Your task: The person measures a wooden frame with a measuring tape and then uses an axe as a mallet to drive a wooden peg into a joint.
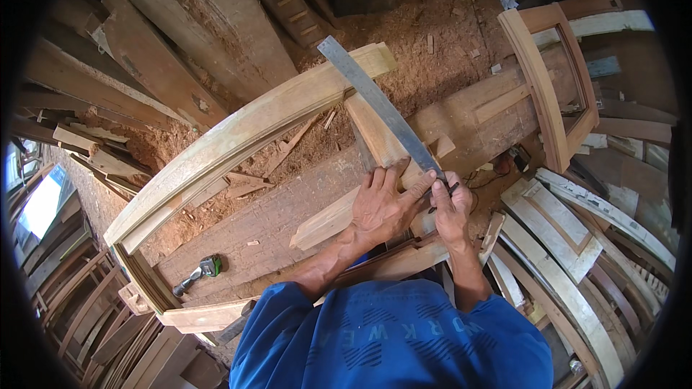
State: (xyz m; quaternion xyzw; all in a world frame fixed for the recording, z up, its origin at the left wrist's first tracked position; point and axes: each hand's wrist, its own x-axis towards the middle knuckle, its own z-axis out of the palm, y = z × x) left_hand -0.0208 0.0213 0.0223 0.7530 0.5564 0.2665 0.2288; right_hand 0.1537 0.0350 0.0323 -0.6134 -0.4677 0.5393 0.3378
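Note:
A long grey steel ruler (375, 101) runs slantwise from the curved wooden frame (238, 130) down to my hands. My left hand (386, 205) lies over the wood pieces, its thumb and fingertips pressing on the ruler's near end. Close beside it, my right hand (453, 212) is closed in a pinch round a thin dark tool (453, 189) at that same end; its kind is mostly hidden by the fingers. Beneath the ruler a light wooden piece (376, 130) reaches toward the curved rail. Another pale wood piece (324, 220) sticks out left of my left wrist.
A green and black power tool (210, 266) lies on the broad plank bench (238, 245). Wood offcuts and shavings (425, 36) cover the ground beyond. A smaller curved frame (544, 86) stands at the right. Boards lean at the far left, and curved parts (562, 274) pile up at the right.

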